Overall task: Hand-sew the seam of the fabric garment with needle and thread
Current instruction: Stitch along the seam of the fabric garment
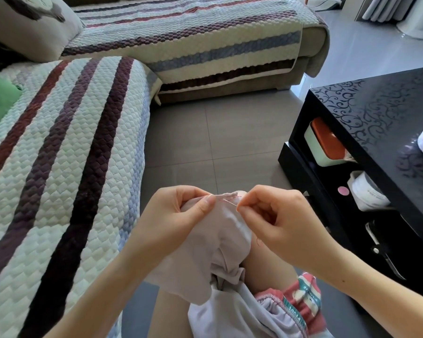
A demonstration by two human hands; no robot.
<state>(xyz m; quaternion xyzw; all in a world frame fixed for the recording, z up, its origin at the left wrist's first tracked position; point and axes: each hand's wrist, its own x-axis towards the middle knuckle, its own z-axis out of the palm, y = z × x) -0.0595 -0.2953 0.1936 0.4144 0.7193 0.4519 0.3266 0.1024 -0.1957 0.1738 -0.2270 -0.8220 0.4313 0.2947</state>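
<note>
A pale lilac fabric garment [226,242] is draped over my knee, bunched up at its top edge. My left hand [178,213] grips the bunched seam, thumb and forefinger pinching the cloth near its top. My right hand [271,215] pinches a thin needle [231,203] that lies slanted across the seam between the two hands. Red thread [226,199] runs along the seam by the needle, and a short loop of red thread [258,242] shows under my right hand. The needle's tip is hard to make out.
A sofa with a striped quilted cover [59,152] fills the left and back. A black patterned coffee table [381,123] stands to the right, with boxes and a knife-like tool [386,254] on its lower shelf. Grey tiled floor [205,142] lies between them.
</note>
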